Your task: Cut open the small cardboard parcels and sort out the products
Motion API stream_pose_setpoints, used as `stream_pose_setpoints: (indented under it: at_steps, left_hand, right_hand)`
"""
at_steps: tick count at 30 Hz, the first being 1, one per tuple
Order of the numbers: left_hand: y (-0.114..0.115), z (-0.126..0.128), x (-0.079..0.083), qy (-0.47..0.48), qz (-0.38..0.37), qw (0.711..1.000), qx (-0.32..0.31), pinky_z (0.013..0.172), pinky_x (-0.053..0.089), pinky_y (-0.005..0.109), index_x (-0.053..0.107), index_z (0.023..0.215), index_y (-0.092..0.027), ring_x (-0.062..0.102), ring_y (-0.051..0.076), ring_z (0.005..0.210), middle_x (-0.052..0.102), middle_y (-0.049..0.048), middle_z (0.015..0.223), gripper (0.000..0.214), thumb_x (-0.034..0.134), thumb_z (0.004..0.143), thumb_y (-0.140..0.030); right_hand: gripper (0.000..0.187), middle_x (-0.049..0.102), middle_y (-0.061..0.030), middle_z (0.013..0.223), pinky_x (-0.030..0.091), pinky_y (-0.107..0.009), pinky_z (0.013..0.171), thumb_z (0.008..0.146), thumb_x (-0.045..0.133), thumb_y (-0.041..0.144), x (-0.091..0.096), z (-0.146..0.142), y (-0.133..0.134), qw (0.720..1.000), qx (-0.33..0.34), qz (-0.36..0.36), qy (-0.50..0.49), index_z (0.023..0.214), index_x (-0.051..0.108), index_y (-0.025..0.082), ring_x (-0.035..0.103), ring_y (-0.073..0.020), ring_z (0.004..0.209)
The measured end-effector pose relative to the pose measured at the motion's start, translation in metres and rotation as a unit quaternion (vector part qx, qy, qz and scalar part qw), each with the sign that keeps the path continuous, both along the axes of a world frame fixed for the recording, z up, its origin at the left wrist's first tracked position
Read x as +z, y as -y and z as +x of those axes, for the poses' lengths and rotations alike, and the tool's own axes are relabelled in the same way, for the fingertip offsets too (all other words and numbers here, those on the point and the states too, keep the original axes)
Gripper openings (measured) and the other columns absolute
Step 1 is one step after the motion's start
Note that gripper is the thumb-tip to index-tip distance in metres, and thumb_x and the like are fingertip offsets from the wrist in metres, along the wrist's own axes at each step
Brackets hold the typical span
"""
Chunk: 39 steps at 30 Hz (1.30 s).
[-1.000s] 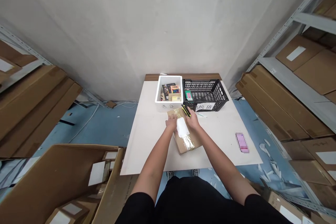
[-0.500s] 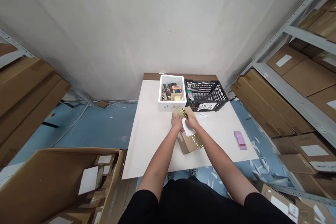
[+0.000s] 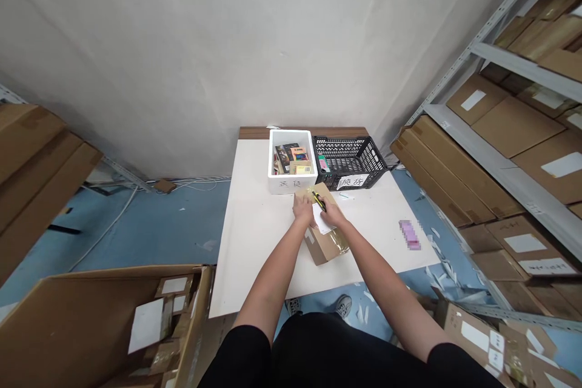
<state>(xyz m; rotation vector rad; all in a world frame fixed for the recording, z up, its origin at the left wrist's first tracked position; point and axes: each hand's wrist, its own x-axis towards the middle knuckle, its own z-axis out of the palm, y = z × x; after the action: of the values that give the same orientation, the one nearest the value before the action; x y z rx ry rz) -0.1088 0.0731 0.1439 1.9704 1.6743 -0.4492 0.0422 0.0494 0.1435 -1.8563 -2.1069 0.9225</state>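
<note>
A taped cardboard box [image 3: 321, 247] with a white label [image 3: 322, 220] on top lies at a slant on the white table, in front of the two bins. My left hand [image 3: 302, 208] is on the box's far left part, its fingers bent against the cardboard and holding it. In my right hand [image 3: 333, 216] is a yellow and black utility knife [image 3: 319, 201], closed in the fingers over the box top. The knife points away from me to the far left; whether its tip touches the box I cannot tell.
Behind the box stand a white foam bin [image 3: 291, 184] with books and a black plastic crate [image 3: 373, 177] with a small green packet. A blurred purple item [image 3: 410, 235] lies at the table's right. A large open carton [image 3: 113, 271] of parcels is at lower left; loaded shelves [image 3: 504, 160] flank the right.
The camera view has shifted slightly, moving the table and bins left in the picture. The knife has tilted a little over the box; both hands keep their hold.
</note>
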Motion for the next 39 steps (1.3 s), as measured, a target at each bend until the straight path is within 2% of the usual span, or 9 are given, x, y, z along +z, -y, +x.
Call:
stream_pose_setpoints:
  at_steps: [7, 13, 17, 25, 34, 39]
  left_hand:
    - [-0.002, 0.003, 0.005, -0.028, -0.004, 1.000, -0.004, 0.120, 0.041, 0.057, 0.013, 0.170, -0.030, -0.004, 0.044, 0.162, 0.001, 0.0093, 0.179, 0.145, 0.096, 0.054, -0.053]
    - [-0.004, 0.006, 0.008, -0.051, -0.015, 0.999, -0.001, 0.120, 0.042, 0.054, 0.010, 0.171, -0.030, -0.002, 0.043, 0.163, 0.002, 0.0080, 0.179, 0.146, 0.096, 0.055, -0.054]
    - [-0.003, 0.006, 0.008, -0.053, -0.016, 0.998, -0.002, 0.119, 0.043, 0.054, 0.010, 0.170, -0.034, -0.002, 0.041, 0.163, 0.001, 0.0058, 0.179, 0.144, 0.094, 0.056, -0.055]
    - [-0.004, 0.008, 0.010, -0.055, -0.019, 0.998, 0.007, 0.117, 0.044, 0.052, 0.015, 0.169, -0.037, -0.005, 0.041, 0.163, 0.002, 0.0036, 0.180, 0.139, 0.094, 0.055, -0.051]
    - [-0.003, 0.009, 0.011, -0.060, -0.011, 0.998, 0.001, 0.117, 0.045, 0.053, 0.016, 0.169, -0.031, -0.008, 0.044, 0.162, 0.002, 0.0083, 0.179, 0.140, 0.095, 0.055, -0.053]
    - [-0.001, 0.007, 0.011, -0.057, -0.006, 0.998, -0.006, 0.118, 0.043, 0.053, 0.014, 0.170, -0.030, -0.002, 0.042, 0.163, 0.002, 0.0095, 0.179, 0.141, 0.094, 0.057, -0.055]
  right_hand:
    - [0.075, 0.070, -0.0120, 0.135, 0.048, -0.034, 0.098, 0.087, 0.058, 0.012, 0.019, -0.001, 0.013, 0.998, -0.001, -0.030, 0.049, 0.159, 0.040, 0.019, 0.067, -0.0292, 0.118]
    - [0.071, 0.074, -0.0108, 0.126, 0.049, -0.031, 0.091, 0.092, 0.055, 0.016, 0.025, -0.007, 0.023, 0.990, -0.020, -0.052, 0.133, 0.161, 0.039, 0.025, 0.070, -0.0280, 0.113]
    - [0.072, 0.074, -0.0126, 0.125, 0.049, -0.032, 0.088, 0.096, 0.055, 0.021, 0.030, -0.013, 0.032, 0.982, -0.015, -0.065, 0.175, 0.164, 0.033, 0.027, 0.071, -0.0282, 0.112]
    - [0.072, 0.072, -0.0180, 0.126, 0.050, -0.035, 0.087, 0.093, 0.065, 0.025, 0.047, -0.020, 0.047, 0.977, 0.027, -0.075, 0.198, 0.159, 0.036, 0.021, 0.070, -0.0333, 0.115]
    - [0.066, 0.072, -0.0160, 0.126, 0.049, -0.032, 0.084, 0.094, 0.058, 0.021, 0.055, -0.004, 0.063, 0.975, 0.030, -0.110, 0.189, 0.156, 0.039, 0.023, 0.069, -0.0302, 0.115]
    - [0.067, 0.072, -0.0157, 0.126, 0.048, -0.033, 0.084, 0.094, 0.053, 0.018, 0.059, 0.003, 0.079, 0.972, 0.031, -0.128, 0.196, 0.158, 0.037, 0.024, 0.068, -0.0306, 0.115]
